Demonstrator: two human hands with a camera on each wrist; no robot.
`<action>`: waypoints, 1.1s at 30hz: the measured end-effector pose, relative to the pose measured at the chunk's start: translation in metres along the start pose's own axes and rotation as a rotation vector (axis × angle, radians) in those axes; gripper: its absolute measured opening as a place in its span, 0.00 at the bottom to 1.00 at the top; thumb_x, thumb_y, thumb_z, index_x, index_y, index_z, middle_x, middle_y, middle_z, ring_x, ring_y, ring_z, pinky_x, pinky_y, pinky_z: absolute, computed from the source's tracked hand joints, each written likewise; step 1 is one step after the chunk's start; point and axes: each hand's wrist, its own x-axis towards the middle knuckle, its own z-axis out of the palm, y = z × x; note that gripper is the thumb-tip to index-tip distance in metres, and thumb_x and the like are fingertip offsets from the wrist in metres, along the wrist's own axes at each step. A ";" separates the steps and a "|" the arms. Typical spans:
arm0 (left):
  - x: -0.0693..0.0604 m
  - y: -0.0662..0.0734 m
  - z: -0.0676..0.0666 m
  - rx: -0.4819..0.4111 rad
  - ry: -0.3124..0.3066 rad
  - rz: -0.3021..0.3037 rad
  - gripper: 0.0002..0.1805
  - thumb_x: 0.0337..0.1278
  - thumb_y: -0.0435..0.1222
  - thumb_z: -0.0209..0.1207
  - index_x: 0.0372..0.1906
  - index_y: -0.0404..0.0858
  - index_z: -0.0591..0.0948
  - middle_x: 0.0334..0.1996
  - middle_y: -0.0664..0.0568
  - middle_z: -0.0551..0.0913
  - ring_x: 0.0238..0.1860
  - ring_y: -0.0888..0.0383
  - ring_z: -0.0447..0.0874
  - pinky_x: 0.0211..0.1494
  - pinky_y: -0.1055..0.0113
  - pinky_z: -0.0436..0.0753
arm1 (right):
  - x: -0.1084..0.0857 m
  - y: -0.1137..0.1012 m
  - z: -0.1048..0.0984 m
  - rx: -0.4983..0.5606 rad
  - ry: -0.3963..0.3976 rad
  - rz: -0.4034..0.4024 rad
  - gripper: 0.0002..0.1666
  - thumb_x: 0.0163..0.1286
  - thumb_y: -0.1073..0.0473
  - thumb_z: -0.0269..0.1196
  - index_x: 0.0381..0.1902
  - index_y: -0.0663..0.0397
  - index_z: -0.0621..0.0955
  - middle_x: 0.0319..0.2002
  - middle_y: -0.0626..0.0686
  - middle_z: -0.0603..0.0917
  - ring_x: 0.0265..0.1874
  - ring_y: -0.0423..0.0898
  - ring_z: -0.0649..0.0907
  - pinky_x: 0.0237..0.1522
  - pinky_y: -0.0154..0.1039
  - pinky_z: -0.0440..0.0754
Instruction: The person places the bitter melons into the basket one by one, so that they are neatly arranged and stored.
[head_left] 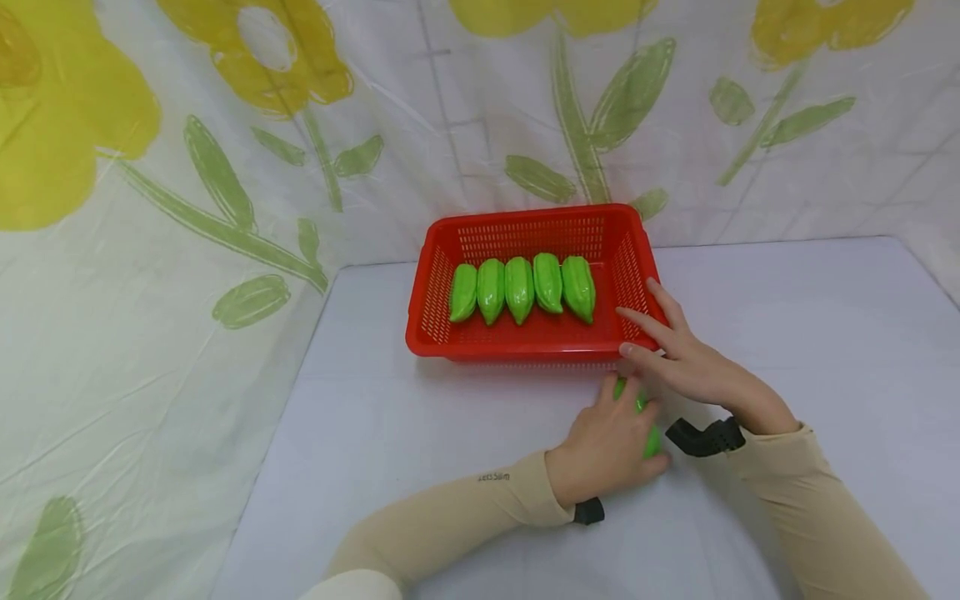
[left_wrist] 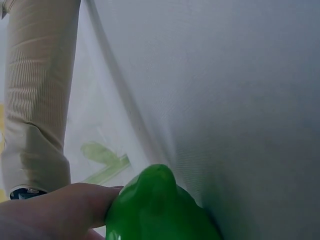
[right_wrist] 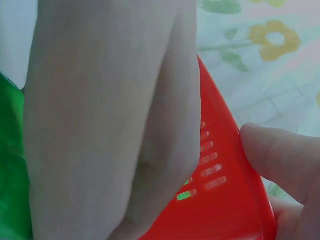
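Observation:
My left hand (head_left: 611, 442) holds a green ridged fruit, apparently a star fruit (head_left: 652, 442), just in front of the red basket (head_left: 517, 348). Its glossy tip fills the bottom of the left wrist view, with a thumb against its side. My right hand (head_left: 697, 367) rests on the basket's near right corner, fingers spread and fairly straight over the rim. Inside the basket, several more star fruits (head_left: 519, 290) lie side by side in a row. Skin close to the lens hides much of the basket wall (right_wrist: 220, 185) in the right wrist view.
A white-covered table (head_left: 420, 417) carries the basket near its back edge. Behind it hangs a pale curtain (head_left: 390, 217) printed with yellow flowers and green leaves. To the right of the last fruit, bare basket floor (head_left: 606, 287) shows. The two forearms stand close together.

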 end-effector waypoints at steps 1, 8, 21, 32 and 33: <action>0.000 0.000 0.000 -0.006 -0.003 -0.002 0.26 0.62 0.61 0.63 0.58 0.53 0.82 0.62 0.55 0.73 0.60 0.55 0.67 0.30 0.75 0.81 | 0.000 0.000 0.000 0.002 0.000 0.000 0.42 0.79 0.44 0.57 0.83 0.50 0.59 0.84 0.53 0.26 0.80 0.69 0.45 0.63 0.75 0.73; -0.004 -0.002 -0.004 -0.002 -0.004 0.003 0.23 0.62 0.59 0.64 0.56 0.53 0.83 0.61 0.55 0.73 0.59 0.56 0.67 0.27 0.77 0.77 | 0.001 0.001 0.001 0.002 0.000 0.000 0.42 0.79 0.43 0.58 0.83 0.49 0.59 0.84 0.52 0.26 0.80 0.68 0.45 0.62 0.73 0.75; -0.030 -0.006 -0.032 0.055 0.077 0.064 0.24 0.61 0.60 0.65 0.55 0.52 0.83 0.60 0.54 0.73 0.63 0.53 0.68 0.28 0.78 0.81 | 0.002 0.003 0.002 -0.012 0.002 -0.001 0.41 0.79 0.43 0.57 0.83 0.48 0.59 0.84 0.52 0.25 0.80 0.70 0.47 0.62 0.72 0.75; -0.053 -0.009 -0.068 0.028 0.102 0.149 0.27 0.61 0.58 0.66 0.58 0.48 0.83 0.66 0.49 0.70 0.69 0.49 0.66 0.36 0.75 0.87 | 0.001 0.004 0.001 -0.020 -0.005 0.010 0.43 0.79 0.41 0.57 0.84 0.45 0.58 0.84 0.52 0.24 0.80 0.69 0.45 0.62 0.74 0.75; -0.054 -0.010 -0.072 0.035 0.108 0.157 0.27 0.61 0.58 0.65 0.59 0.47 0.83 0.67 0.49 0.70 0.69 0.49 0.66 0.37 0.74 0.87 | 0.001 0.004 0.001 -0.018 -0.004 0.010 0.43 0.79 0.41 0.57 0.84 0.45 0.58 0.84 0.52 0.24 0.80 0.69 0.45 0.62 0.74 0.75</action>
